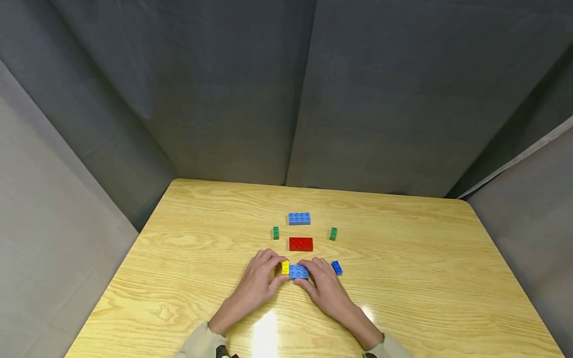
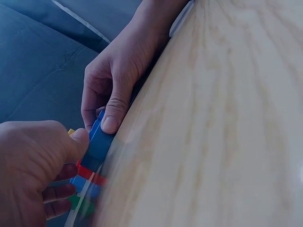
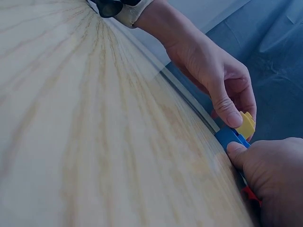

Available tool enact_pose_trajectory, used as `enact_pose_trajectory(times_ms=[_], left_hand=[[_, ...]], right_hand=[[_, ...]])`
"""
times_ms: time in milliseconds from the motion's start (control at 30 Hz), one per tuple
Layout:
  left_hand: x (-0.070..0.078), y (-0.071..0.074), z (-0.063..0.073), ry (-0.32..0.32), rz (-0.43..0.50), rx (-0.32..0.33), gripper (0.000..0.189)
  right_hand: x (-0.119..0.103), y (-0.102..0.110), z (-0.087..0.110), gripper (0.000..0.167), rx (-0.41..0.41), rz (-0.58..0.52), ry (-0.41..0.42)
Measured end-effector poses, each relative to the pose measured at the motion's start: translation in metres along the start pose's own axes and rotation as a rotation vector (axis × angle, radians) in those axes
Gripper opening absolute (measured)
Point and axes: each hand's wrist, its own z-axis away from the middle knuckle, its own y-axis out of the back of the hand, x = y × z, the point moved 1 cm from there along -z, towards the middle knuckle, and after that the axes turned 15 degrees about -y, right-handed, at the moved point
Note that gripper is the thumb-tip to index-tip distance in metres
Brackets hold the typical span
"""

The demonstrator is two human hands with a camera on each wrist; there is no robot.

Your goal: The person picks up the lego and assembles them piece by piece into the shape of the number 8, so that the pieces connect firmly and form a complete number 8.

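My left hand pinches a small yellow brick between thumb and fingers. A light blue brick lies on the table directly right of it, and my right hand grips that one by its sides. In the right wrist view the yellow brick looks tilted at the left end of the blue brick; whether they are joined I cannot tell. The left wrist view shows the right thumb on the blue brick, while the left hand hides most of the yellow one.
Beyond the hands lies a red brick, with a small green brick to its left and another green brick to its right. A second light blue brick is farther back. Beside the right hand is a small dark blue brick.
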Motion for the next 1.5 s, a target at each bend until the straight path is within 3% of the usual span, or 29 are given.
enact_pose_trajectory(times_ms=[167, 667, 1167, 1500], left_hand=[[-0.001, 0.0, -0.002, -0.016, -0.045, 0.018, 0.038], [0.002, -0.002, -0.007, 0.029, -0.09, 0.025, 0.031], [0.009, -0.007, -0.007, 0.088, 0.031, 0.068, 0.034], [0.003, -0.013, -0.005, 0.129, 0.164, 0.103, 0.035]], right_hand=[[0.0, -0.001, -0.001, 0.042, -0.01, 0.001, -0.001], [-0.001, 0.0, -0.002, 0.038, -0.012, -0.021, 0.01], [0.0, -0.001, -0.001, 0.04, 0.0, -0.013, 0.011], [0.001, -0.001, 0.0, 0.04, 0.024, -0.014, 0.013]])
